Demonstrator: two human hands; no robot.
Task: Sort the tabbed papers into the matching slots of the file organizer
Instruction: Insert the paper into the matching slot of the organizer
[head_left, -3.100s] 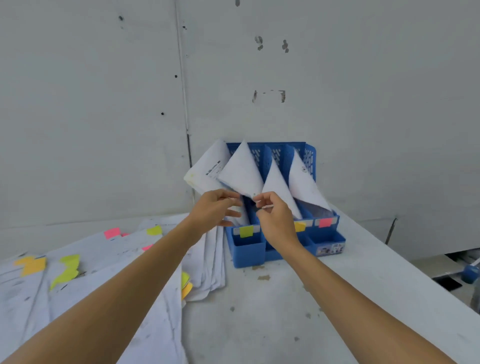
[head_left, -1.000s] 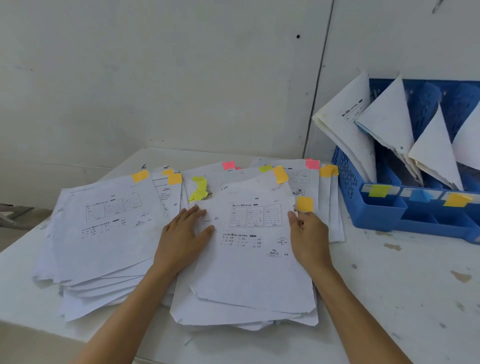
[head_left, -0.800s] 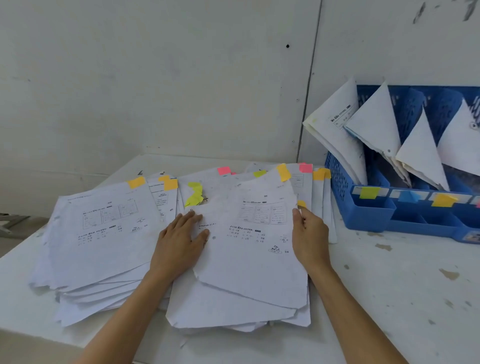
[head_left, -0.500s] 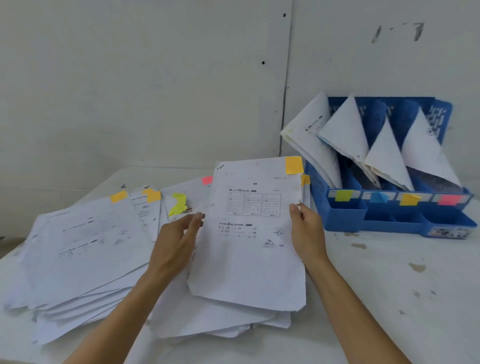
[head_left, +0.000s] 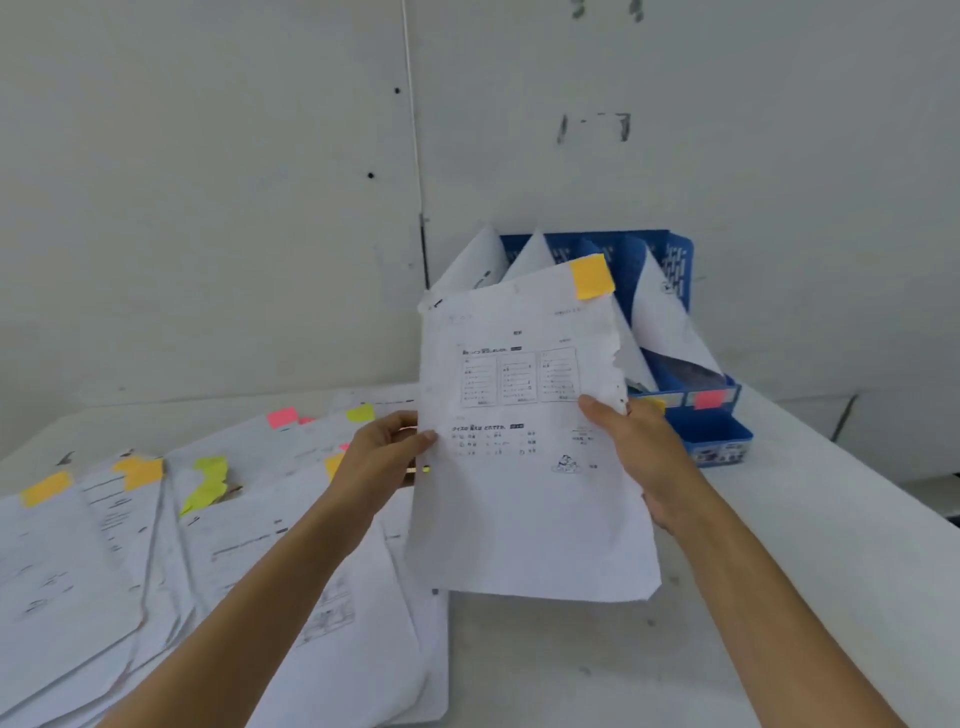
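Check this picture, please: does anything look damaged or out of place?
The held sheet has a ragged, torn right edge above the right hand, below its orange tab. The left hand holds the opposite edge. In the pile, one green tab is crumpled.

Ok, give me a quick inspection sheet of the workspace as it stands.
Surface: white table, scuffed and spotted.
Job's things: sheet with orange tab held up in front of the blue organizer, which already holds papers; tabbed pile spread at left.
Clutter: nothing seen.
Hands: left hand and right hand each grip a side edge of the sheet.
Cables: nothing seen.
Surroundings: marked white wall behind.
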